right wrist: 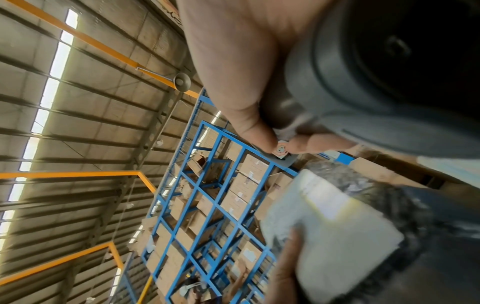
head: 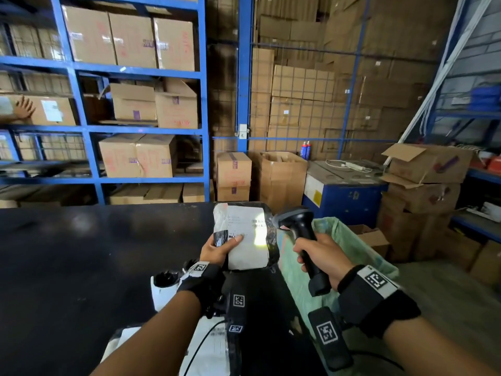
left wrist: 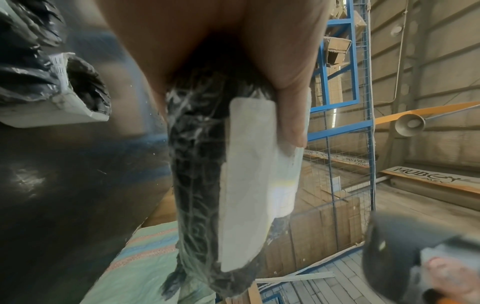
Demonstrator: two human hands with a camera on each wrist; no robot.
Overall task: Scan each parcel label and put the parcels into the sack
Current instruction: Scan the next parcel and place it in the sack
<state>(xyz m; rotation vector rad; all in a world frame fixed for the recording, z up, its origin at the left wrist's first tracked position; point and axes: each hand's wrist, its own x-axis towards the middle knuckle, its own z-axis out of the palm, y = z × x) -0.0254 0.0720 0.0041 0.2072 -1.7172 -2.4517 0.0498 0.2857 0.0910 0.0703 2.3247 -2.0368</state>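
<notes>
My left hand (head: pixel 221 246) holds up a black plastic-wrapped parcel (head: pixel 271 226) with a white label (head: pixel 248 237), thumb pressed on the label's lower left. A bright patch of light lies on the label. My right hand (head: pixel 315 255) grips the handle of a black barcode scanner (head: pixel 298 223), whose head points at the label from the right. The green woven sack (head: pixel 339 240) stands open below and behind the scanner, at the table's right edge. In the left wrist view the parcel (left wrist: pixel 197 164) and its label (left wrist: pixel 254 174) are seen edge-on. In the right wrist view the scanner (right wrist: pixel 376 86) fills the top right.
The black table (head: pixel 81 253) stretches left. More parcels (head: pixel 211 346) lie at its near edge under my arms, and another wrapped parcel (left wrist: pixel 52 82) lies on it. Blue shelving (head: pixel 135 126) with cartons stands behind; stacked cartons (head: pixel 423 185) stand at right. Another person's hand (head: pixel 24 107) touches a shelf carton.
</notes>
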